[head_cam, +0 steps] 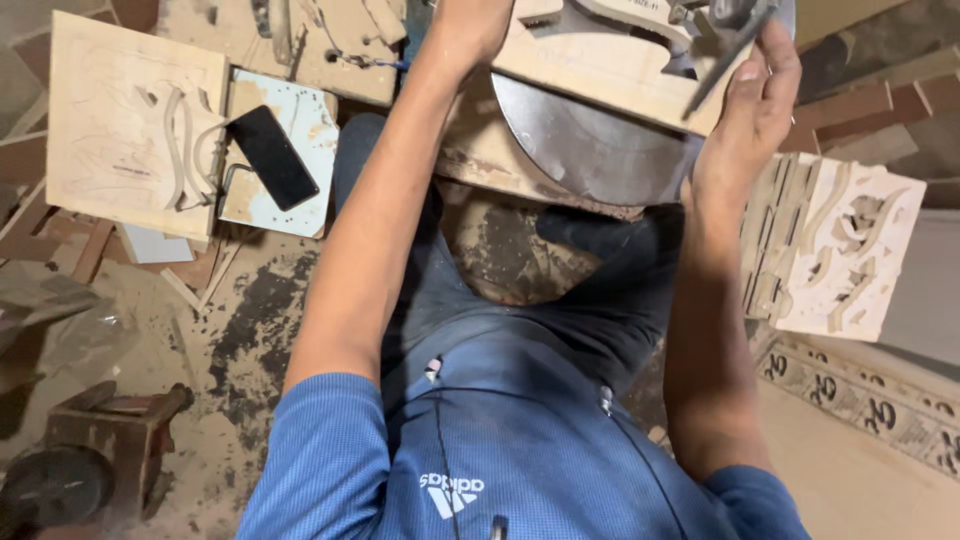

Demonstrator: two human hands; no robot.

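Observation:
I look down over my blue shirt and dark trousers at a pale wooden board (610,75) lying on a round grey metal machine table (590,150). My left hand (468,25) presses on the board's left end at the top of the picture, fingers partly out of view. My right hand (755,100) rests against the board's right edge, beside a dark metal arm (725,45) of the machine. A curved cut line shows in the board.
A cut-out wooden panel (135,125) lies at the left with a black phone (272,155) on a pale sheet. Stacked fretwork panels (835,245) lean at the right. Sawdust covers the floor (250,320); a small wooden stool (110,430) stands lower left.

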